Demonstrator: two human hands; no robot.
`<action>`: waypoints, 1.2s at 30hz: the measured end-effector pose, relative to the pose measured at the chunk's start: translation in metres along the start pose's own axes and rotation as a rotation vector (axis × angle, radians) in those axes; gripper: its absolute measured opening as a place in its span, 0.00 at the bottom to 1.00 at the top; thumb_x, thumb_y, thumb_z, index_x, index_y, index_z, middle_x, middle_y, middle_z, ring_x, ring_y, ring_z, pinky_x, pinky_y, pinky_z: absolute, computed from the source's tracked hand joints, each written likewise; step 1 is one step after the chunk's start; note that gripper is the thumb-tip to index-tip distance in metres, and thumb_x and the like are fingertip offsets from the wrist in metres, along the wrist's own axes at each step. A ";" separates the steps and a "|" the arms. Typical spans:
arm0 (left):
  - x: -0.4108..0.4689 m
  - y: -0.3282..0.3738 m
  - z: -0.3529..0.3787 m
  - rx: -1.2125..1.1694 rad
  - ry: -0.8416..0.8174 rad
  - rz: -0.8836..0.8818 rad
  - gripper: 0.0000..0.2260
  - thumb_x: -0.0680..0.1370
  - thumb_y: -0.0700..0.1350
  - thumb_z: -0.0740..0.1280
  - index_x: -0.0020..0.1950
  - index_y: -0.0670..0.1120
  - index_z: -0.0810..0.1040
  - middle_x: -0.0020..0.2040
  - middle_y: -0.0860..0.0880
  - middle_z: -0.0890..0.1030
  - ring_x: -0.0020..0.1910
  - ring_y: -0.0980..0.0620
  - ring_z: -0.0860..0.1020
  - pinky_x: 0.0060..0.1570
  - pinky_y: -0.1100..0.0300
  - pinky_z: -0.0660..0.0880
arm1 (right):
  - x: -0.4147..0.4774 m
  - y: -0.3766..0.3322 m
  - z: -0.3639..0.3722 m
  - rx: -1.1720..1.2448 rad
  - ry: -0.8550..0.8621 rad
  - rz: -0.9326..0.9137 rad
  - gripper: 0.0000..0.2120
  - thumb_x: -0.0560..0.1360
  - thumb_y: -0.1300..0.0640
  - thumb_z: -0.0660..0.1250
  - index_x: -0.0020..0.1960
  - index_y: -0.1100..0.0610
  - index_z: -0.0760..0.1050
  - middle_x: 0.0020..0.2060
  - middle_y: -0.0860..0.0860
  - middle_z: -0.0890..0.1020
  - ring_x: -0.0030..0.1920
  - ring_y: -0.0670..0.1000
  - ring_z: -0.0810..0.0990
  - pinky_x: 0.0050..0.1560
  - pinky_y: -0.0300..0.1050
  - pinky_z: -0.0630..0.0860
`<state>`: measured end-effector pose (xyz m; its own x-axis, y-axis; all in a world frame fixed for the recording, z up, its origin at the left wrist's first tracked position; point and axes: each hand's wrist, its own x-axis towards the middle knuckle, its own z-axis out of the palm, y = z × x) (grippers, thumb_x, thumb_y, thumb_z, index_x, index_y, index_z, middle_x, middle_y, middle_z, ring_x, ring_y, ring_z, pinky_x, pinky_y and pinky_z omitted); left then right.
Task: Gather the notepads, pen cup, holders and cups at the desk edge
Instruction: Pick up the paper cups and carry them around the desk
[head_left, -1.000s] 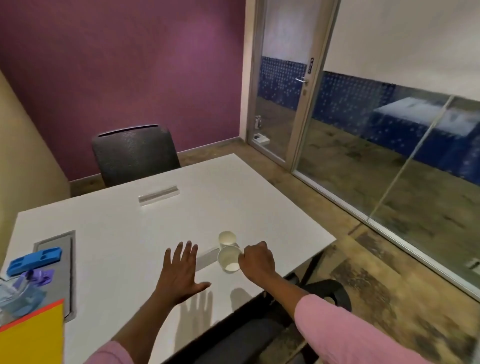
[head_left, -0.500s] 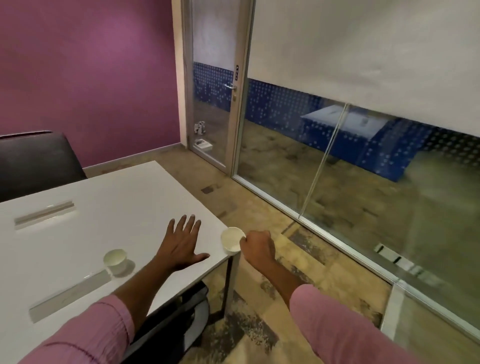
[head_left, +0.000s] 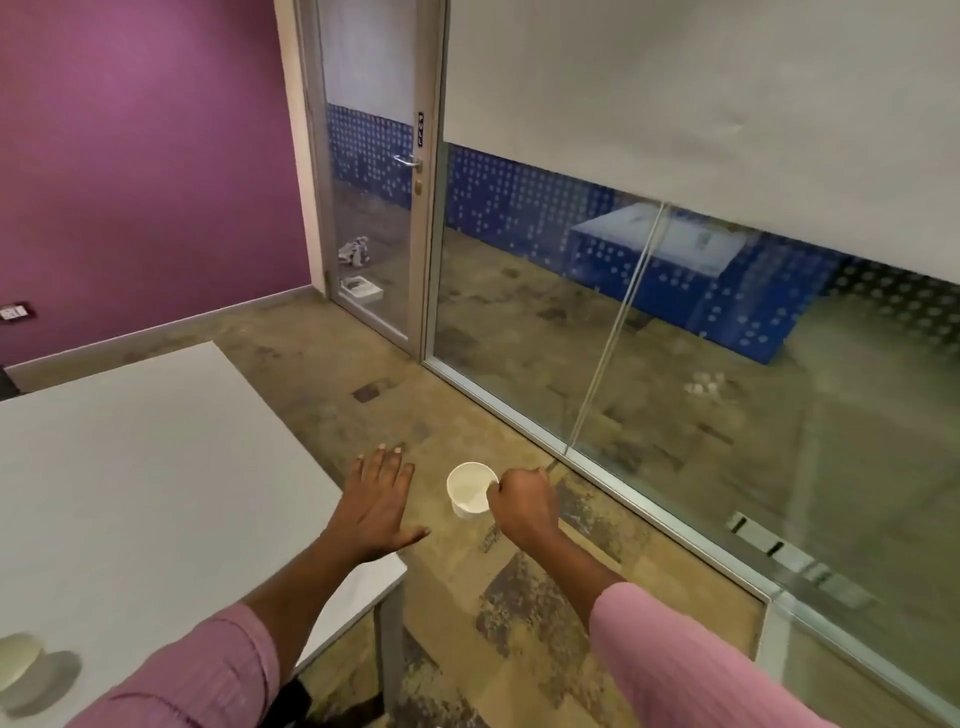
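My right hand grips the rim of a white paper cup and holds it upright in the air, past the right corner of the white desk, over the floor. My left hand is spread flat with its fingers apart, hovering at the desk's right edge, its fingertips beyond the edge. A second white cup stands on the desk at the lower left, partly cut off by the frame. The notepads, the pen cup and the holders are out of view.
A metal desk leg stands under the near right corner. A glass wall and a glass door run along the right side. Patterned carpet covers the floor between them and the desk. A purple wall is at the back left.
The view has swung right. My right hand has carried its cup off the desk, past the corner and over the floor. The other cup stays behind on the desk. My left hand stays spread.
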<state>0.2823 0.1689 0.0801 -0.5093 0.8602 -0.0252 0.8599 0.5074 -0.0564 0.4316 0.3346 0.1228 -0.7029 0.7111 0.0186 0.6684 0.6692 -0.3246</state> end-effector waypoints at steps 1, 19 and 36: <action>0.021 -0.002 0.004 0.001 -0.007 -0.008 0.47 0.69 0.76 0.48 0.75 0.42 0.62 0.76 0.38 0.61 0.75 0.36 0.57 0.72 0.35 0.53 | 0.021 0.005 0.002 -0.007 -0.007 -0.002 0.16 0.78 0.50 0.56 0.48 0.58 0.80 0.44 0.56 0.84 0.59 0.58 0.72 0.43 0.47 0.67; 0.290 -0.073 0.003 -0.011 -0.022 -0.364 0.46 0.70 0.74 0.50 0.78 0.45 0.47 0.79 0.39 0.45 0.77 0.38 0.42 0.73 0.38 0.43 | 0.355 0.009 0.000 -0.030 -0.164 -0.245 0.17 0.78 0.50 0.55 0.47 0.58 0.79 0.44 0.57 0.84 0.58 0.59 0.73 0.49 0.49 0.72; 0.430 -0.215 -0.033 0.008 0.037 -0.878 0.42 0.74 0.71 0.49 0.78 0.44 0.47 0.79 0.39 0.47 0.77 0.38 0.45 0.74 0.38 0.44 | 0.639 -0.139 0.042 0.048 -0.301 -0.619 0.17 0.76 0.50 0.58 0.49 0.60 0.81 0.47 0.59 0.85 0.56 0.62 0.77 0.51 0.48 0.76</action>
<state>-0.1208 0.4315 0.1141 -0.9849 0.1609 0.0636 0.1580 0.9863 -0.0474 -0.1203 0.6869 0.1401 -0.9932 0.1059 -0.0474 0.1160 0.9176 -0.3802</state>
